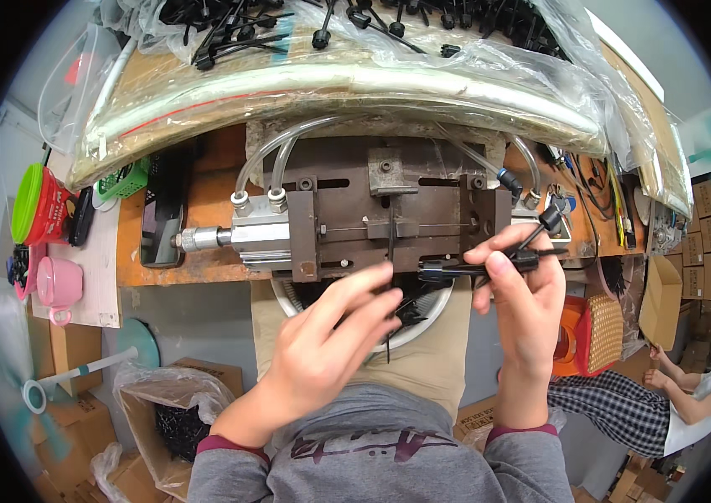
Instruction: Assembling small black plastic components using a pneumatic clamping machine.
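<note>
My right hand [531, 306] is closed on a few black plastic stems with ribbed heads [477, 269], pinched between thumb and fingers. One head [550, 218] sticks up past the fingertips. My left hand [318, 344] reaches toward the middle with its fingers stretched out and apart, nothing visibly in them; its thumb is hidden. Just beyond those fingertips a thin black rod [390, 239] runs from the brown metal clamping fixture [347, 180] toward me. Whether the fingers touch it I cannot tell. Below, a white-rimmed round container [433, 323] with black pieces sits at my lap.
Pneumatic cylinders [260, 235] with clear hoses flank the fixture. Behind it, a plastic-covered tray edge [355, 82] borders a heap of black parts [246, 33]. A pink cup [59, 282] stands at left. A seated person [682, 407] works at right, beside an orange stool [577, 335].
</note>
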Demonstrator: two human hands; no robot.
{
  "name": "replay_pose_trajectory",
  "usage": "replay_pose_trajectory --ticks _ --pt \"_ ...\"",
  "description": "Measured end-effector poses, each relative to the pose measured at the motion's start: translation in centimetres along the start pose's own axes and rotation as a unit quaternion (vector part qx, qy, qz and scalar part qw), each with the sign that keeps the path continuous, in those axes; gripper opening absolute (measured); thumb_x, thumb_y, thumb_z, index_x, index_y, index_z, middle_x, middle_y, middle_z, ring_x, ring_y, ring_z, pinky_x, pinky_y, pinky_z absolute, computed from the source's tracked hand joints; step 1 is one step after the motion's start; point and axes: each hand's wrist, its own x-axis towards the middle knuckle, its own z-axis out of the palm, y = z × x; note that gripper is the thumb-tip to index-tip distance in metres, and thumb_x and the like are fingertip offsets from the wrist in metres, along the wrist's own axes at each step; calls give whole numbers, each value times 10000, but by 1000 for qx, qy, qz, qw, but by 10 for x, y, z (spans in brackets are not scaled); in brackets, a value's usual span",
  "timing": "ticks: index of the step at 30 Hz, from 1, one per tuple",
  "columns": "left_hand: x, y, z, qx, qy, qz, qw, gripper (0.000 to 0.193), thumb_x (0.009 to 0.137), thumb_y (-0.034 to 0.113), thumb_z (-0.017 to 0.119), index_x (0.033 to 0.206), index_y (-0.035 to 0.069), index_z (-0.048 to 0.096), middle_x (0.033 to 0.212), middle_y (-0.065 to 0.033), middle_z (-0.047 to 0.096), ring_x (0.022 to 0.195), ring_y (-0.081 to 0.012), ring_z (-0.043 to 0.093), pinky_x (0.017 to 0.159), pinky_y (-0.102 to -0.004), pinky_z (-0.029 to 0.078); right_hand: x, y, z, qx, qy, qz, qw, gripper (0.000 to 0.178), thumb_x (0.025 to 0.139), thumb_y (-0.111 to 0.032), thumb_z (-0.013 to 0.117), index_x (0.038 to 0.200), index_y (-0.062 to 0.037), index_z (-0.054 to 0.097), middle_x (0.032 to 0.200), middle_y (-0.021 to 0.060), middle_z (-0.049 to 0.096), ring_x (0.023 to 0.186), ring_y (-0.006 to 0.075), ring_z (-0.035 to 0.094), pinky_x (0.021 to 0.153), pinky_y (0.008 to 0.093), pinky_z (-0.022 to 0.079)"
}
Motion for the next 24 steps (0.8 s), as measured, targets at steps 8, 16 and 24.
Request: replay_pose_trajectory --ticks 8,16,24 --pt "8 -16 31 194 -13 38 980 266 654 92 779 897 29 689 1166 -107 672 651 -163 632 590 -264 506 -12 9 -9 19 0 -29 999 127 932 -57 590 1007 -4 503 934 182 659 583 117 570 517 219 481" --pt "9 -15 30 209 -33 19 977 267 660 96 774 911 50 696 1170 -92 673 632 -159 626 605 -264 503 -16 13 -12 51 -6 -15 999 117 936 -62 576 1007 -10 498 932 183 649 589 108 551 518 212 468" --pt "16 -2 17 57 -57 -66 995 422 635 28 776 1047 20 685 1164 -106 675 727 -172 664 650 -291 531 -17 14 -10 67 -8 28 997 78 944 -79 575 987 -34 527 912 113 667 587 79 563 521 183 447"
